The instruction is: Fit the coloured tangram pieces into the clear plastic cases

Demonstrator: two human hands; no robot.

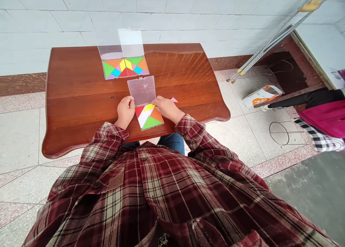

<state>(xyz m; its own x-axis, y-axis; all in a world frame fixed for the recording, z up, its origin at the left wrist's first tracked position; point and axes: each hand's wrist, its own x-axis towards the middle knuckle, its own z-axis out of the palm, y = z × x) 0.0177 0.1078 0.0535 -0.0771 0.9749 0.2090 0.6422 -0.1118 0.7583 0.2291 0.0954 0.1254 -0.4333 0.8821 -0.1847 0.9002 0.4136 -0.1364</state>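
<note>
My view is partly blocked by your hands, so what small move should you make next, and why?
Probably pick up the small pink tile with your right hand. It lies on the wooden table just beyond that hand, outside the open clear case, though your hands hide part of the case, so its gaps are uncertain.

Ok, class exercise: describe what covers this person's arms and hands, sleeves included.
The left hand and right hand are bare, without gloves. The arms are covered by a maroon plaid flannel shirt, checked with cream and dark lines; its left sleeve and right sleeve run down to the wrists.
</note>
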